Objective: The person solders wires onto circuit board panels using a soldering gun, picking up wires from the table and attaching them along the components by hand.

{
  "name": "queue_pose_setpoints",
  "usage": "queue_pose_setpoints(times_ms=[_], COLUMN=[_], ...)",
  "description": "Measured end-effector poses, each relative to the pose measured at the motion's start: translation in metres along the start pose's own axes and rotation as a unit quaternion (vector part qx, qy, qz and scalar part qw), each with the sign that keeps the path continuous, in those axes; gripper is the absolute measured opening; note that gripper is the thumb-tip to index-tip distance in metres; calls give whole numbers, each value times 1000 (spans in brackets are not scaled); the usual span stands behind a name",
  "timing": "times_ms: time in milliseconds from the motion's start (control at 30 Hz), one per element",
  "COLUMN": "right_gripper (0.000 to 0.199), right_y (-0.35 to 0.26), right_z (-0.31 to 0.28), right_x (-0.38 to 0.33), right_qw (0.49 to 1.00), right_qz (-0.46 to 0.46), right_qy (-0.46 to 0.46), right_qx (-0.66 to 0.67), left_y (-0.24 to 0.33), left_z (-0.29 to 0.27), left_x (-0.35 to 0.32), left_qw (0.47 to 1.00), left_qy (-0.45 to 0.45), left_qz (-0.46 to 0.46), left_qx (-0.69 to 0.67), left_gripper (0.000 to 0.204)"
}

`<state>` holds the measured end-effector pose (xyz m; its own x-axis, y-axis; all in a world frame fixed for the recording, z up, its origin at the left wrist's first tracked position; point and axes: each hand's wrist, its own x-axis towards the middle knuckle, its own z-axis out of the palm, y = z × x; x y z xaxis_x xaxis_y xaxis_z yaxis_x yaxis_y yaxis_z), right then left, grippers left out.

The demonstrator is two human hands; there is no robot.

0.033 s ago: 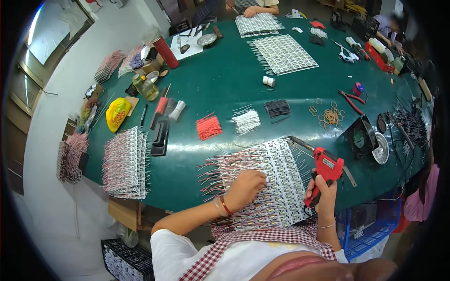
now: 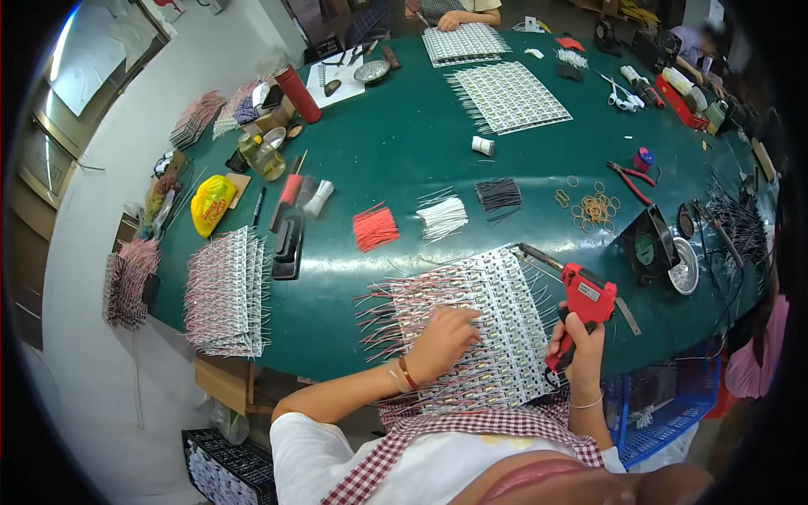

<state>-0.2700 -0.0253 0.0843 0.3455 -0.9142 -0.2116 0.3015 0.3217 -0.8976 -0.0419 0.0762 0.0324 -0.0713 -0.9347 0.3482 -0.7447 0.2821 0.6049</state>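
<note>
A panel of small white circuit boards (image 2: 507, 316) lies at the table's near edge, with red, white and dark wires sticking out along its left side. Over its middle rests my left hand (image 2: 444, 343), fingers bent and close together at the boards; whatever they pinch is too small to make out. My right hand (image 2: 581, 353) is wrapped around the grip of a red soldering gun (image 2: 587, 296), to the right of the panel. The gun's thin metal tip points up and left, near the panel's far right corner.
Beyond the panel lie red wires (image 2: 375, 228), white wires (image 2: 442, 219), black wires (image 2: 498, 197) and rubber bands (image 2: 595, 210). Pliers (image 2: 631, 183) and a black fan-like box (image 2: 646, 244) stand right. Wired panels (image 2: 223, 295) are stacked left. A co-worker's hand (image 2: 452, 20) is at the far side.
The fingers of my left hand have straightened slightly and shifted a little over the panel. My right hand and the soldering gun are almost unmoved.
</note>
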Motion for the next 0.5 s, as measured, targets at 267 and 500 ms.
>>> queue_pose_setpoints(times_ms=[267, 500], right_gripper=[30, 27], right_y=[-3, -6], right_z=[0, -9], right_x=[4, 1], right_qw=[999, 998], right_qz=[-24, -32], right_qy=[-20, -4], right_qx=[16, 49], left_y=[-1, 3], left_z=[29, 37], left_x=[-12, -3], left_qw=[998, 999], left_qy=[-30, -19], left_qz=[23, 21], left_qx=[44, -18], left_gripper=[16, 16])
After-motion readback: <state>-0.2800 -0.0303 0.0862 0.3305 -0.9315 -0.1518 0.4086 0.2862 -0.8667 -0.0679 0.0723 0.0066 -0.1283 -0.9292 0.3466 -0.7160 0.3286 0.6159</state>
